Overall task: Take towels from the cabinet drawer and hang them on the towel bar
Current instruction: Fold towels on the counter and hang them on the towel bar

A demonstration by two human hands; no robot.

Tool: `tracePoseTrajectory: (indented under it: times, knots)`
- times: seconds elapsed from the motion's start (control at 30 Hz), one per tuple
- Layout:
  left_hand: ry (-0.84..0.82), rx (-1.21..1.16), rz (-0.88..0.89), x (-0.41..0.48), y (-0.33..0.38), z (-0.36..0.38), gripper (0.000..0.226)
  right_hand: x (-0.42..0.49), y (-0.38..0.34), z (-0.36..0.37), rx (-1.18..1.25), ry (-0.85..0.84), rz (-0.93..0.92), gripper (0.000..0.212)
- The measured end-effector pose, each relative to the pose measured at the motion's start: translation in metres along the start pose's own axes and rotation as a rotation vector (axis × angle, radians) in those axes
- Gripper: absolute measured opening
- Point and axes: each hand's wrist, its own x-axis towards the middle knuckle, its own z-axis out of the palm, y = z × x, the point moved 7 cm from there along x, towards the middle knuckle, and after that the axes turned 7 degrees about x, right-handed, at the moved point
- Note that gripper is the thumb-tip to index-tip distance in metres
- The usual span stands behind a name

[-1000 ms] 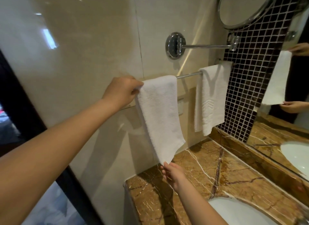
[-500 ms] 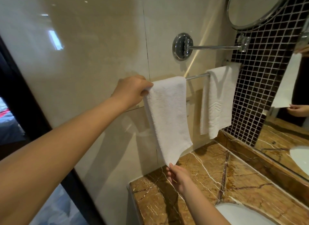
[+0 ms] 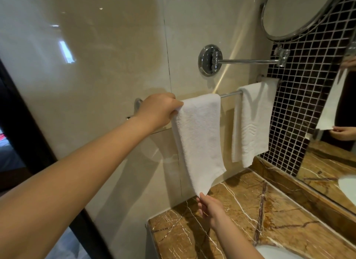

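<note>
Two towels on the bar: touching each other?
Apart. The head view shows bare towel bar between the near towel, held by the left hand and right hand, and the far towel.

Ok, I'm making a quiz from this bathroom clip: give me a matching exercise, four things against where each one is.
Things:
1. left hand
2. right hand
3. patterned towel
4. round mirror

Places:
A. gripping the plain towel's bottom corner
B. top right, above the towel bar
C. at the plain towel's top edge on the bar
D. hanging at the bar's right end

Pairs: 1-C, 2-A, 3-D, 4-B
</note>
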Motion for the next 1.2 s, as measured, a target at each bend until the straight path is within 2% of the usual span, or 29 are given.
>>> tracePoseTrajectory:
  times: [0.53,0.8,1.2]
  knots:
    - [-0.069,-0.062,0.107,0.026,0.014,0.007,0.007,0.001,-0.021,-0.014,-0.001,0.046,-0.012,0.022]
    - [-0.066,-0.056,0.125,0.036,0.021,0.01,0.007,0.006,-0.029,-0.018,0.005,0.05,-0.022,0.012]
    - [-0.104,-0.034,0.122,0.046,0.028,0.013,0.008,0.009,-0.036,-0.024,0.035,0.064,-0.029,0.028]
